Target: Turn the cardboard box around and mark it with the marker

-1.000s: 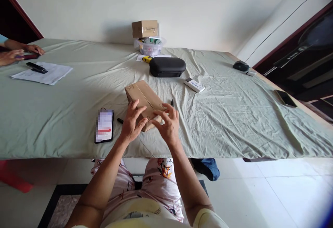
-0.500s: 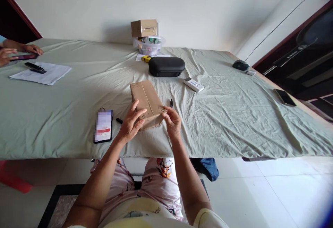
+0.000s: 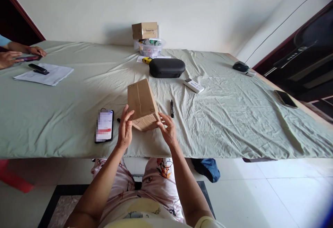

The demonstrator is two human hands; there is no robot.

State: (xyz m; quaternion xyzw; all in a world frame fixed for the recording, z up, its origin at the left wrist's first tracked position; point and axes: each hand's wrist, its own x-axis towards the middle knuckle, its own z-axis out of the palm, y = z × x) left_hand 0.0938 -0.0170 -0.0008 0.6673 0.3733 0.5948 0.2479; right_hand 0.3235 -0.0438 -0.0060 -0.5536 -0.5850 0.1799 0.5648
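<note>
holding a cardboard box (image 3: 140,101) from both sides, the person's two hands meet at its near end, close to the front edge of the cloth-covered bench (image 3: 221,124). the left hand (image 3: 125,127) grasps the near left corner, fingers along the side. the right hand (image 3: 167,128) grasps the near right corner, its thumb towards the near end and its fingers on the right side. the box sits at an angle, its taped top and marked near end both showing; whether its underside touches the cloth, i cannot tell.

just beside the right hand lies a black marker (image 3: 172,108). near the left hand is a phone (image 3: 105,126) with its screen lit, and a dark pen (image 3: 118,120) mostly hidden behind that hand.

beyond the box lie a black case (image 3: 167,67) and a small white packet (image 3: 194,85). farther back, a smaller carton (image 3: 144,30) sits on a clear plastic tub (image 3: 151,50). at the far left, another person's hands (image 3: 10,59) are near a stapler (image 3: 39,69) on some papers (image 3: 56,76).
</note>
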